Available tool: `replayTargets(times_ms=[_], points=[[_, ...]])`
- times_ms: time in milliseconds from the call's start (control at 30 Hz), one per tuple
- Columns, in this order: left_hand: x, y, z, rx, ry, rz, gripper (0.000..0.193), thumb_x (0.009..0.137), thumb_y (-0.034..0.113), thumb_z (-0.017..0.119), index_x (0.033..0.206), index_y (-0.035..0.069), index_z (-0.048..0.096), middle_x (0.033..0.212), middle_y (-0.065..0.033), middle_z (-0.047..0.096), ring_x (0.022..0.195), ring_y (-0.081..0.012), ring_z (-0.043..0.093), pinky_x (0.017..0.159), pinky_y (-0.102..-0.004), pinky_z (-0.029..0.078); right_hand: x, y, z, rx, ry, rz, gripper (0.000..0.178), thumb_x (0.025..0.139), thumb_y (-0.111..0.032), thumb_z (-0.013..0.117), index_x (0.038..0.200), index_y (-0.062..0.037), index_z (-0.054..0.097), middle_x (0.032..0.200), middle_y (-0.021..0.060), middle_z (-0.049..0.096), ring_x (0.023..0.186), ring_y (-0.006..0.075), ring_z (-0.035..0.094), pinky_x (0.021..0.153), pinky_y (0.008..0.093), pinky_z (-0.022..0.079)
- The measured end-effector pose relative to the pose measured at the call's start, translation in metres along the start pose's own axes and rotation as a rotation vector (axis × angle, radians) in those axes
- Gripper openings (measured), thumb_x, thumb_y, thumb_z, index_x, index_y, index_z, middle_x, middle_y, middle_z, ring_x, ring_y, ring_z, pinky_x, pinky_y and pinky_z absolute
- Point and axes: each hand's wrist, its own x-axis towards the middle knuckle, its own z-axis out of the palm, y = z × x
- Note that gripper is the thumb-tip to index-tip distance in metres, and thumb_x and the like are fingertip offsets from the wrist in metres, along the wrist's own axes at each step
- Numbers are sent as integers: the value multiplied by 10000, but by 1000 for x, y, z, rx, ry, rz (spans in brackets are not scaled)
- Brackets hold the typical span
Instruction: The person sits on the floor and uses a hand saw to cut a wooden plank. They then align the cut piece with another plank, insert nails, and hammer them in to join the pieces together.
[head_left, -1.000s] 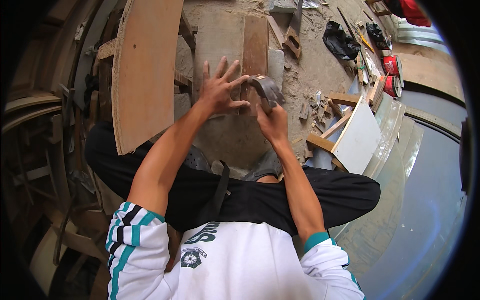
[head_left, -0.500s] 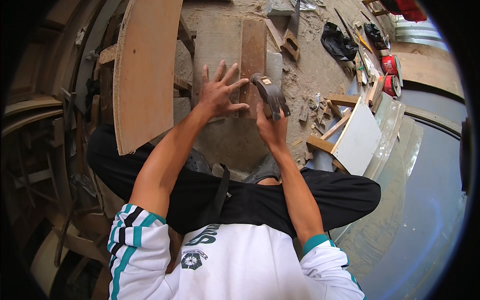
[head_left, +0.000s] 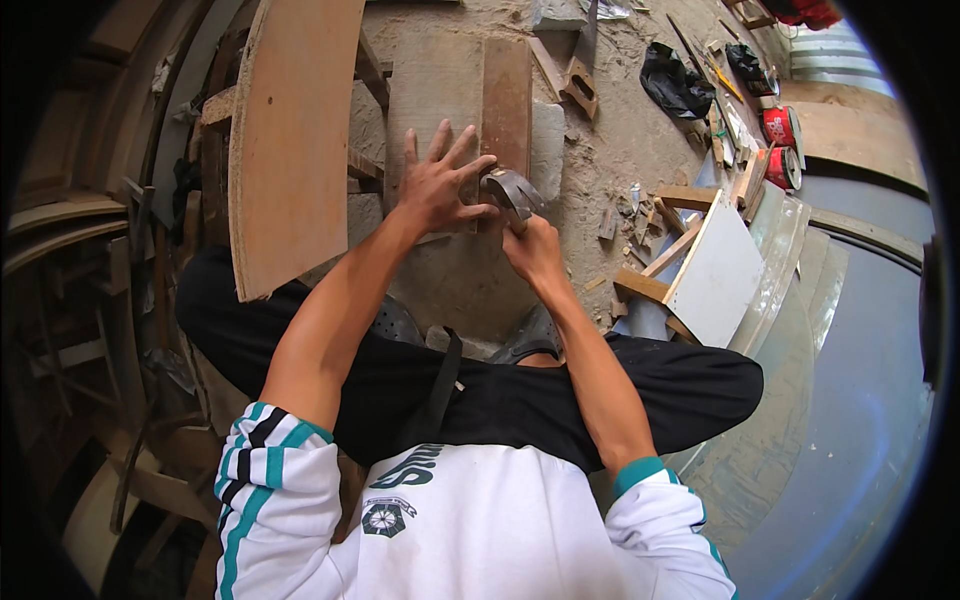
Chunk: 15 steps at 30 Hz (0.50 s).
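Observation:
My left hand (head_left: 440, 187) lies spread, fingers apart, across a pale grey-brown board (head_left: 435, 85) and reaches to a narrower reddish-brown wooden strip (head_left: 507, 100) beside it. My right hand (head_left: 533, 248) is closed around the handle of a claw hammer (head_left: 514, 192). The hammer's dark metal head is down at the near end of the strip, close to my left thumb and forefinger. Whether its face touches the wood cannot be made out. Any nail under the head is hidden.
A large plywood panel (head_left: 295, 140) leans at my left. A handsaw (head_left: 581, 85) lies beyond the boards. To the right are wood offcuts, a white panel (head_left: 715, 270), a black plastic bag (head_left: 677, 82), red cans (head_left: 780, 128) and a large grey-blue sheet (head_left: 860, 400).
My right hand has brought the hammer down and leftward, so its head is now nearer my left hand, at the strip's near end. My left hand has stayed in place.

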Motion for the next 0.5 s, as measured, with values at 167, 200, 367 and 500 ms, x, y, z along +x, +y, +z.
replayTargets(times_ms=[167, 200, 367, 500], points=[[-2, 0, -2, 58, -46, -23, 842, 665, 809, 617, 1378, 368, 544, 1593, -50, 296, 1486, -362, 178, 1117, -712, 11, 4, -19, -19, 193, 170, -260, 162, 848, -151, 662, 939, -19, 651, 843, 254, 658, 817, 462, 634, 681, 502, 512], [-4, -1, -2, 85, -72, -33, 845, 662, 810, 615, 1392, 397, 519, 1588, -55, 306, 1483, -368, 184, 1112, -720, 6, -3, -33, -27, 271, 202, -259, 169, 846, -154, 664, 941, -14, 658, 838, 261, 655, 823, 465, 633, 687, 487, 511], [-2, 1, -3, 50, -25, -9, 842, 663, 823, 602, 1381, 387, 537, 1587, -55, 310, 1477, -369, 204, 1112, -718, 12, 2, 0, -6, -54, -32, -103, 134, 835, -115, 643, 941, -33, 648, 856, 245, 672, 828, 457, 643, 699, 517, 520], [-1, -3, -5, 75, 20, -12, 835, 667, 825, 596, 1373, 384, 546, 1587, -55, 308, 1478, -366, 202, 1112, -716, 15, 8, -16, -19, 108, 31, -188, 149, 830, -122, 631, 921, -9, 661, 823, 264, 652, 816, 447, 644, 690, 447, 518]])
